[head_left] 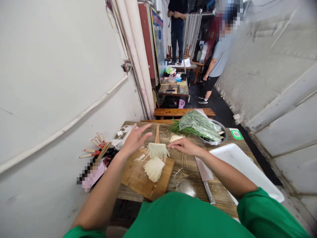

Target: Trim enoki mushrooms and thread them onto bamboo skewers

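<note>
My right hand (184,145) pinches the end of a thin bamboo skewer, and a pale, fringed piece (158,150) that looks like enoki mushroom is at the skewer's other end. Fingers spread, my left hand (135,140) is raised to the left of that piece and holds nothing. Just below lies a fan-shaped pale bunch (155,169) of what looks like enoki, on a wooden cutting board (138,178). Loose pale strands are scattered at the board's left. More bamboo skewers (157,134) lie beyond the board.
A cleaver (206,180) lies on the wooden table, beside a white tray (244,165). Farther back, bagged green vegetables (198,124) rest on a metal bowl. Bundled red-and-tan sticks (101,148) are at the left wall. Two people are farther off, beyond a wooden bench (183,112).
</note>
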Demonstrator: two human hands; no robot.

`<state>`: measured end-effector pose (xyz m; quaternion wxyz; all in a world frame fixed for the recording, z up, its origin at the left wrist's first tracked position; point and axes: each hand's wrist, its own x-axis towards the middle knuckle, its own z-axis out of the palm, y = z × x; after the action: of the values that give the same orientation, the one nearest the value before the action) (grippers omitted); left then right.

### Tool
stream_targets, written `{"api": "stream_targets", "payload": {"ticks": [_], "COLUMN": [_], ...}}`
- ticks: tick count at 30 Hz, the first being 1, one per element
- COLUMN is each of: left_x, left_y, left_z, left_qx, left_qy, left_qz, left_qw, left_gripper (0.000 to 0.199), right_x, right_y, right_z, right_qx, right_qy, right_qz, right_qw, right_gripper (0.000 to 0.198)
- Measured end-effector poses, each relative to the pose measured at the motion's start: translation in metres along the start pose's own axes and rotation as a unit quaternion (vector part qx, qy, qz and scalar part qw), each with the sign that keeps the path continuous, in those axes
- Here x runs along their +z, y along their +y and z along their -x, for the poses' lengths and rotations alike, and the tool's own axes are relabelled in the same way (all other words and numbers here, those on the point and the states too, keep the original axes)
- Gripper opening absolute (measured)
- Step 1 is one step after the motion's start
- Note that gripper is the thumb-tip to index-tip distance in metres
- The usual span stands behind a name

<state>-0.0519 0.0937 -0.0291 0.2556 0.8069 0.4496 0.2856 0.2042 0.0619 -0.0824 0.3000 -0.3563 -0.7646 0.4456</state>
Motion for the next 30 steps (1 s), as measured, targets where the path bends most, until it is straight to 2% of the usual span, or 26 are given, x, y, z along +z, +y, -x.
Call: {"api": "stream_targets", "payload": {"ticks": [1,2,4,6,11,16,22,30], "left_x": [-0.005,-0.007,-0.004,0.005,0.023,0.025,0.023,0.032], "left_y": [-0.004,-0.007,-0.011,-0.012,-0.005,-0.006,-0.013,-0.025], "left_z": [0.0,0.001,0.003,0.006,0.007,0.006,0.013,0.02], "left_qx": [-0.012,-0.025,-0.053,-0.081,-0.124,-0.15,-0.134,-0.126], "left_qy": [0.025,0.019,-0.043,-0.086,-0.094,-0.078,-0.062,-0.028], "left_qz": [0.048,0.111,0.231,0.294,0.335,0.373,0.4,0.447], "left_qw": [0.998,0.993,0.971,0.948,0.929,0.912,0.904,0.885], "left_gripper": [0.051,0.052,0.056,0.058,0.04,0.042,0.048,0.053], "right_x": [-0.003,-0.006,-0.012,-0.018,-0.024,-0.03,-0.041,-0.034], "right_y": [0.001,0.0,-0.002,-0.005,-0.007,-0.009,-0.023,-0.026], "right_z": [-0.001,-0.001,0.0,0.0,-0.002,-0.002,0.011,0.021], "right_qx": [0.003,0.004,0.007,0.022,0.057,0.073,0.059,0.065], "right_qy": [0.005,0.007,0.006,-0.002,-0.025,-0.026,0.062,0.095], "right_qz": [-0.011,-0.015,-0.019,-0.047,-0.097,-0.069,0.033,0.04], "right_qw": [1.0,1.0,1.0,0.999,0.993,0.995,0.996,0.993], "right_gripper": [0.029,0.032,0.036,0.04,0.044,0.042,0.038,0.038]}}
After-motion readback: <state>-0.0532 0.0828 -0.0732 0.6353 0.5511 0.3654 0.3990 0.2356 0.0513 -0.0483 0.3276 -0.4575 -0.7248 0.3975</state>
